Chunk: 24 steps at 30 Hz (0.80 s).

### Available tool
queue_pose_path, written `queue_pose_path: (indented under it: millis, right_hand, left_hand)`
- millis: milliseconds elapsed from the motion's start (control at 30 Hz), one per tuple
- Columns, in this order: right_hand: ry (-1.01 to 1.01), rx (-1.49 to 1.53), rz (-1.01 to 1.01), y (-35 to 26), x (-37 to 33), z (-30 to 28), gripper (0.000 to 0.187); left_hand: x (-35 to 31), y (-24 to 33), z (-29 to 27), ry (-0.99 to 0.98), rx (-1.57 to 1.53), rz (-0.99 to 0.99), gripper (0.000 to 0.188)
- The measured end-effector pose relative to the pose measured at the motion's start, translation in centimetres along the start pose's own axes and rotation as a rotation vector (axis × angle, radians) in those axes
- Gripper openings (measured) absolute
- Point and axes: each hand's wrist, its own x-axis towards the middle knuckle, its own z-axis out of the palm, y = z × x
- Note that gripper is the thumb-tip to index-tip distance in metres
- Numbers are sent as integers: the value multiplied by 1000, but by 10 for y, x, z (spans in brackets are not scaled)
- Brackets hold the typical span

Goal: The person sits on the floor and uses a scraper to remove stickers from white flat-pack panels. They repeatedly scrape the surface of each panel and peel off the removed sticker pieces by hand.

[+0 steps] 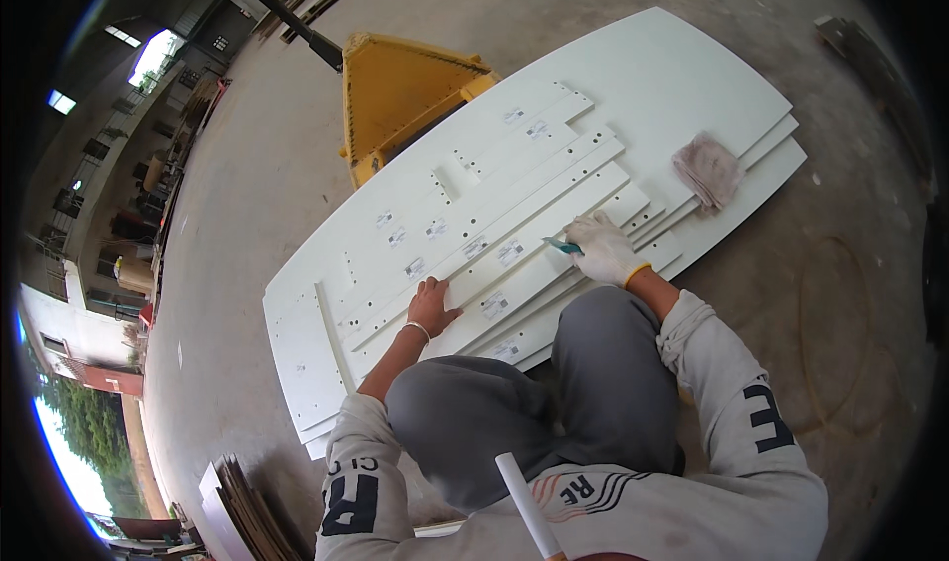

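Note:
White flat panels (682, 77) lie stacked in front of me, with narrower white strips (534, 255) on top. Many carry round holes and small printed labels (494, 305). My bare left hand (430, 307), a bracelet at its wrist, rests on the strips with its fingers laid out on them. My right hand (604, 250) wears a white work glove with a yellow cuff. It is closed around a small teal tool (563, 246) that points left over the strips; its exact kind is too small to tell. A folded pinkish cloth (708, 171) lies on the panels beyond my right hand.
A yellow pallet jack (405, 91) with a dark handle (297, 22) stands at the stack's far side. Boards (247, 512) lean at the lower left. Along the left wall are racks and piled goods (138, 195). A dark beam-like object (875, 86) lies at the far right.

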Motion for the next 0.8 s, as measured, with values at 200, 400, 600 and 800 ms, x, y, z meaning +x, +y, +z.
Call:
queue_pose_path:
  millis: [200, 400, 600, 800]
  right_hand:
    - [189, 216, 68, 16, -19, 5, 16]
    - [108, 690, 274, 5, -11, -30, 16]
    - [57, 925, 306, 14, 9, -46, 19]
    - [-138, 681, 490, -20, 84, -65, 24]
  left_hand:
    - [18, -9, -14, 280, -103, 202, 75]
    - [62, -65, -9, 194, -96, 154, 79]
    - [57, -45, -19, 102, -18, 42, 74]
    - [67, -7, -8, 296, -11, -1, 64]
